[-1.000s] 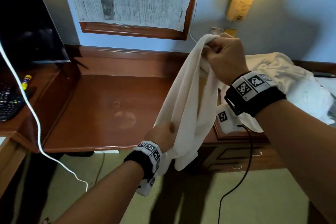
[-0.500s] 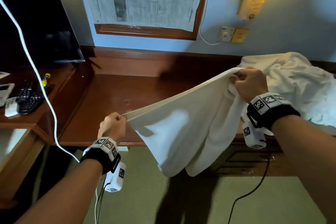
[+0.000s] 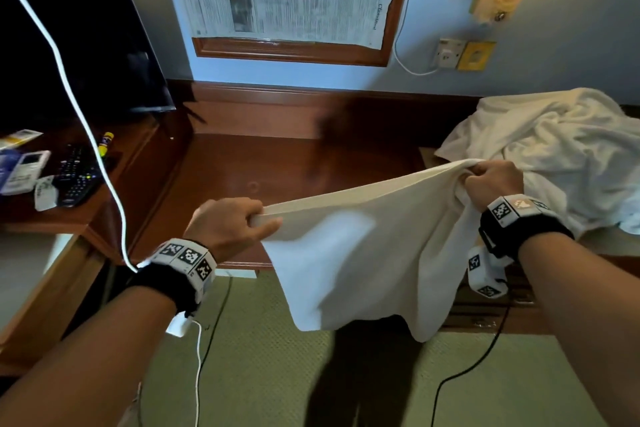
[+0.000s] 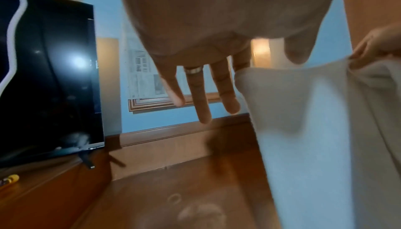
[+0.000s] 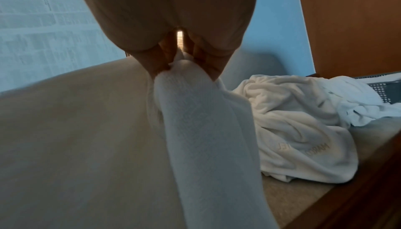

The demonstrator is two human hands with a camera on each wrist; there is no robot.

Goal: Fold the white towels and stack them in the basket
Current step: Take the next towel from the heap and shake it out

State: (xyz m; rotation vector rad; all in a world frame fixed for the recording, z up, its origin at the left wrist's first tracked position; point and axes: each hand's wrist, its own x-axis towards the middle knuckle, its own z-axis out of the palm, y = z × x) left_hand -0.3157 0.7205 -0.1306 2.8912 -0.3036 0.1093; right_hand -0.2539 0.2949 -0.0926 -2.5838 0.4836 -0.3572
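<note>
Both hands (image 3: pixel 228 225) (image 3: pixel 493 184) stretch towel (image 3: pixel 363 253) left-right, rising rightward, remainder hanging.

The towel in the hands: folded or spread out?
Spread, unfolded: the towel is stretched taut between left hand and right hand, its lower part hanging loose.

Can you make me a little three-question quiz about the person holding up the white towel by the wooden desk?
1. True or false: the left hand pinches a corner of the stretched white cloth towel.
2. Where does the crumpled heap of white towels lie? A) on the green carpet B) on the surface to the right C) on the black television screen
3. Fill in: the right hand grips the towel's other ____.

Key: 1 true; 2 B; 3 corner.
</note>
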